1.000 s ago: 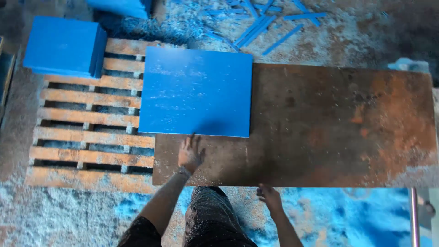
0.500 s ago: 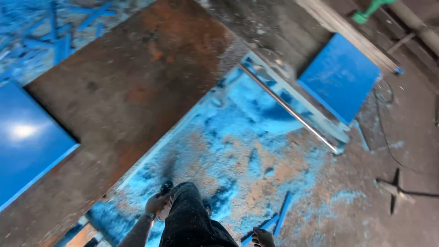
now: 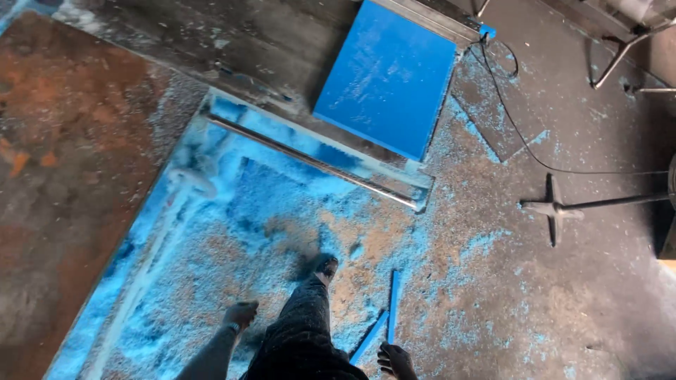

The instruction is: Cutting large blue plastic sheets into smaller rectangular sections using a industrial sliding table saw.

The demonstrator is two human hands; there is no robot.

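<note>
Walking: the person's dark-trousered leg (image 3: 303,331) steps over a floor (image 3: 563,295) strewn with blue and tan sawdust, foot at lower centre of the frame.
Left hand: the left hand (image 3: 241,314) hangs at lower centre-left beside the leg, fingers curled loosely inward, holding nothing.
Right hand: the right hand (image 3: 394,359) sits at the bottom edge, right of the leg, fingers bent and a little spread, empty; it is just beside the lower ends of the strips, and contact cannot be told.
Strips: two thin blue offcut strips (image 3: 387,320) lie on the sawdust at lower centre, meeting in a narrow V.
Board: a flat blue rectangular foam board (image 3: 386,81) lies at top centre, well apart from both hands.
Plate: a rusty brown metal sheet surface (image 3: 63,176) fills the left side.
Rail: a long grey metal bar (image 3: 310,162) runs diagonally through the middle.
Cable: a black cord (image 3: 521,141) curves across the upper right, near a cross-shaped metal stand foot (image 3: 553,209).
</note>
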